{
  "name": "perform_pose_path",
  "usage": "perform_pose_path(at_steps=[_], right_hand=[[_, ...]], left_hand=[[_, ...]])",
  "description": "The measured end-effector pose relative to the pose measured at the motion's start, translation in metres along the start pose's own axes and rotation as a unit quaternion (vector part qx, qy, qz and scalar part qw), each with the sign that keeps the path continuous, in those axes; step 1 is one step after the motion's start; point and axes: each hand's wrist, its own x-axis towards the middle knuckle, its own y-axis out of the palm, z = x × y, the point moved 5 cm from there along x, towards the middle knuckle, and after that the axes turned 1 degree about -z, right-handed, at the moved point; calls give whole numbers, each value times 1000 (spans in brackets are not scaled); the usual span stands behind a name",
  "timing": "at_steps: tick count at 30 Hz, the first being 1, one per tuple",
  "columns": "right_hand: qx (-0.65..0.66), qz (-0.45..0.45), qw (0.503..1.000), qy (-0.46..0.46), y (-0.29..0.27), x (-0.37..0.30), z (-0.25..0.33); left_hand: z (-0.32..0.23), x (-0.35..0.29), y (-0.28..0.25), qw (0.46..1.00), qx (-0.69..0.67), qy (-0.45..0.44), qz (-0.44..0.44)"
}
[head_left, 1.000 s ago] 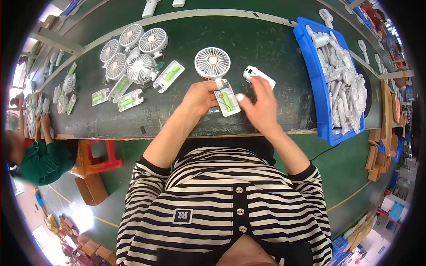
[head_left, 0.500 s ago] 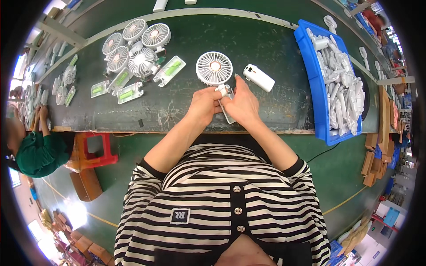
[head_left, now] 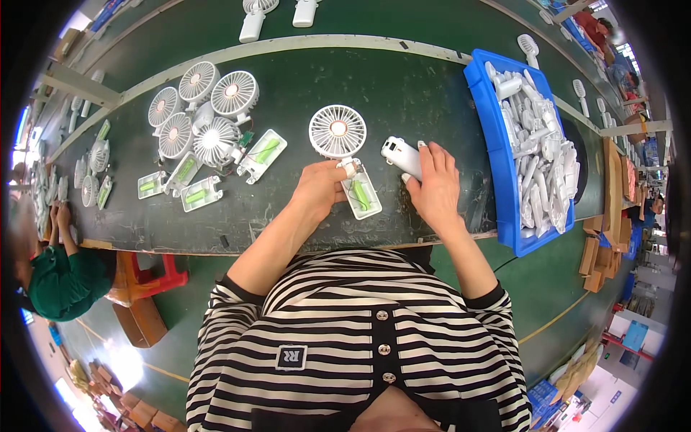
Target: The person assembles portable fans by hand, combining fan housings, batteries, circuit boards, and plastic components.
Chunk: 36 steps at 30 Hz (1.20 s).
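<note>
A white handheld fan (head_left: 337, 132) lies on the dark green worktable before me, its round grille facing up. Its handle half (head_left: 362, 190) is open, showing a green battery cell (head_left: 360, 194) and thin wires. My left hand (head_left: 318, 189) is closed on the fan at the joint between grille and handle. Just to the right lies a separate white handle casing (head_left: 402, 156) with a dark slot at its end. My right hand (head_left: 437, 183) has thumb and fingers on either side of this casing, covering its right end.
Several opened fans (head_left: 216, 142) cluster at the left of the table. A blue bin (head_left: 507, 180) full of white handle parts stands on the right. Across the rail (head_left: 302, 45) lie more fans. A person in green (head_left: 68, 281) works at far left, near a red stool (head_left: 169, 277).
My right hand has left the fan's handle and moved right onto the loose casing. The green cell in the handle now shows. My left hand still holds the fan. The whole view has shifted.
</note>
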Motion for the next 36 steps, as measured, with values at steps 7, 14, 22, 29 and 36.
perform_pose_path(at_steps=[7,14,22,29,36], right_hand=[[-15,44,998,-39,9,6,-4],[40,-8,999,2,-9,15,8],[148,81,985,-29,-33,12,65],[161,109,980,-49,-18,12,78],[155,120,979,-46,-9,15,81]], left_hand=[[1,-1,-1,1000,10,-20,8],[-2,1,1,999,-25,-29,7],[-6,-1,3,994,-93,-45,-17],[-12,-8,8,994,-106,-21,-2],[-13,-9,9,994,-111,-19,-4]])
